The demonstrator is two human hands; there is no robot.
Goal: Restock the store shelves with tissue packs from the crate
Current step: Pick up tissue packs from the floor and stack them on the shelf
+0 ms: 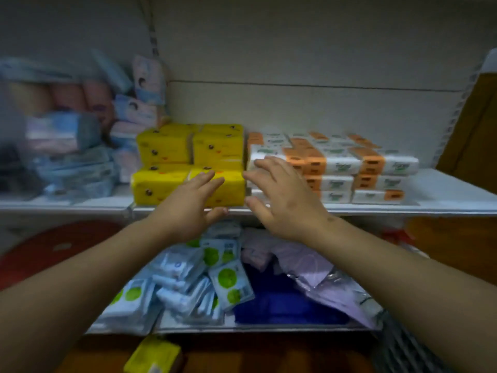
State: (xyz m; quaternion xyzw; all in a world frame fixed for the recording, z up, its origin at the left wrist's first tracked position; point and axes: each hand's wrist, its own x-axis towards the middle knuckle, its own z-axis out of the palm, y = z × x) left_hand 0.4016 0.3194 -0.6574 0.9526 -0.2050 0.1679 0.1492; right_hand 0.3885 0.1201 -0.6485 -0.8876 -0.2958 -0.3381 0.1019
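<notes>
Yellow tissue packs [164,146] are stacked two high on the white shelf [443,189], in the middle. My left hand [192,203] lies flat against the front of the lower right yellow pack [231,188], fingers spread, holding nothing. My right hand [282,197] is open just to its right, fingers spread, in front of the orange-and-white tissue packs [341,162]. One more yellow pack [153,356] lies low at the bottom of the view. The crate itself is not clearly visible.
Blue and pink packs [75,135] are piled loosely at the shelf's left. On the lower shelf lie white packs with green dots [226,278], lilac packs [312,267] and a blue gap. A red round object [59,249] sits lower left. Brown cardboard [473,125] stands at right.
</notes>
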